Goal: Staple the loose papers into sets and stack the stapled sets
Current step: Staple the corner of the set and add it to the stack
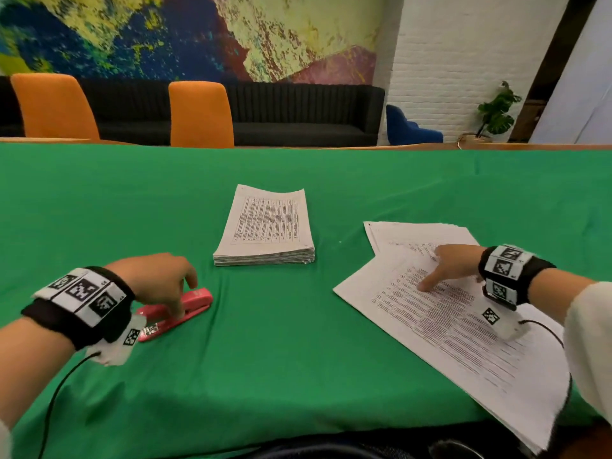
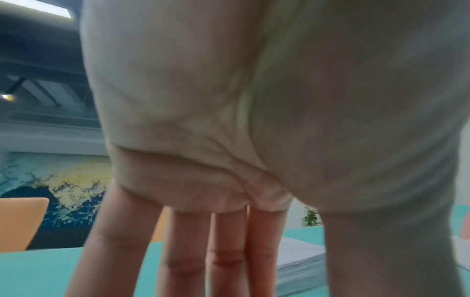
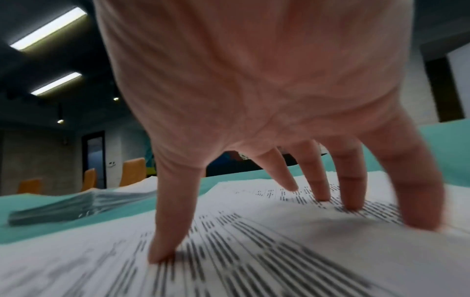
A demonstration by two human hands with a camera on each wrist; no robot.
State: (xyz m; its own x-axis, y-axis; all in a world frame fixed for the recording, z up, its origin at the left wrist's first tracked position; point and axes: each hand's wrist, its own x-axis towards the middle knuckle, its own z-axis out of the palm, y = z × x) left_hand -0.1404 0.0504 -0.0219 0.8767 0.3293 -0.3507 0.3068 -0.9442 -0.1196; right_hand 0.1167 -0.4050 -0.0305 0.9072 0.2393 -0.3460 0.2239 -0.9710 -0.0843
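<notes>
A red stapler [image 1: 195,304] lies on the green tablecloth at the near left. My left hand [image 1: 187,298] is over it, thumb on its near side and fingers reaching down behind it. In the left wrist view the fingers [image 2: 223,261] are straight and the stapler is out of frame. A thick neat stack of printed papers [image 1: 265,226] [image 2: 300,261] [image 3: 63,207] sits mid-table. At the right, a tilted set of printed sheets [image 1: 447,326] [image 3: 254,251] lies over other sheets [image 1: 414,233]. My right hand [image 1: 437,270] [image 3: 279,201] presses on the set with spread, straight fingers.
The green cloth [image 1: 281,359] covers the whole table. Two orange chairs [image 1: 198,114] [image 1: 53,107] stand at the far edge, with a black sofa [image 1: 298,117] behind. The tilted set overhangs the near right table edge. Cables run from both wrist cameras.
</notes>
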